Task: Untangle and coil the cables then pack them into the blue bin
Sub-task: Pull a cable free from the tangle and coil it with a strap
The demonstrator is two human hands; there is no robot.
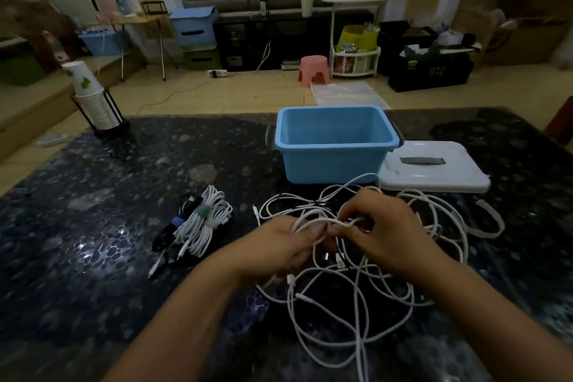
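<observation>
both hands are working in the middle of a tangle of white cables (356,288) that is sprawling across the dark speckled table (93,242) just in front of the blue bin (335,161). the left hand (279,251) is curling its fingers around several white strands and holding them bunched, while the right hand (390,236) is pinching a strand between thumb and fingertips right beside the left, the two hands nearly touching. loose loops are spilling toward the near edge of the table and out to the right, where one wide loop is lying near a white lid (434,170). the lid is resting flat on the table, touching the bin's right side. the bin is sitting open with nothing visible inside. to the left of the tangle, well apart from the hands, a coiled white cable bundle (201,223) tied with a green strap is lying against a coiled black cable (167,232). a stack of paper cups (90,96) in a black holder is standing at the far left corner.
</observation>
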